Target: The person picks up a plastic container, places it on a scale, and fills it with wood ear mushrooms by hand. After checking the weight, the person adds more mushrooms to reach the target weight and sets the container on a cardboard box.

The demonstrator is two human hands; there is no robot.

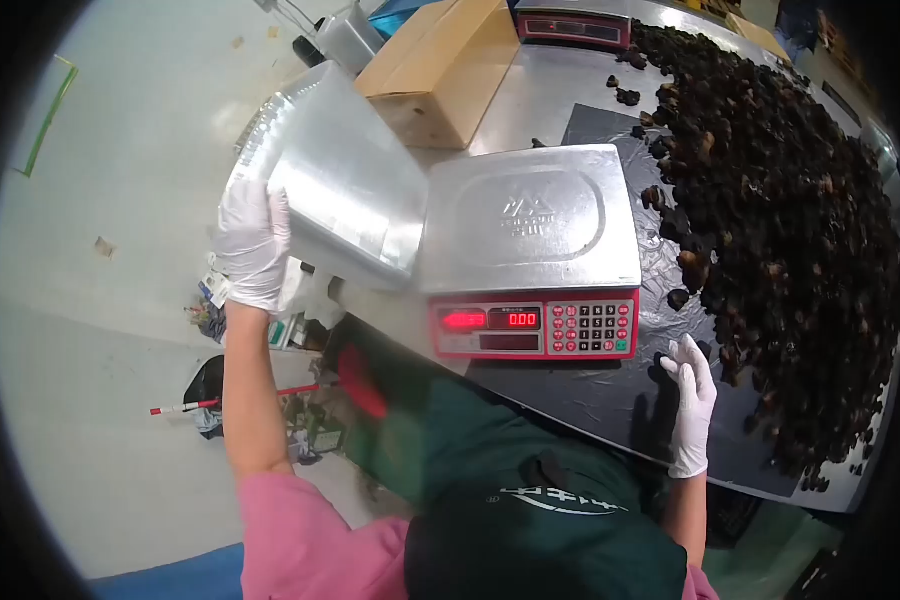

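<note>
Gripping the near edge of the clear plastic bag [345, 185], the gloved fingers [270, 212] of your left hand [253, 245] are closed on it and hold it tilted just left of the scale [530, 215], its lower edge touching the steel pan. Your right hand [692, 398] is open with fingers spread over the dark mat [570, 395], beside the pile of dark dried mushrooms [790, 220].

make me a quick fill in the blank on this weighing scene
1. The display of the scale reads ____ in red.
2. The left hand grips a plastic bag and wears a ____ glove.
3. The right hand, fingers spread near the dark pile, holds ____.

Missing words: 0.00; white; nothing
</note>
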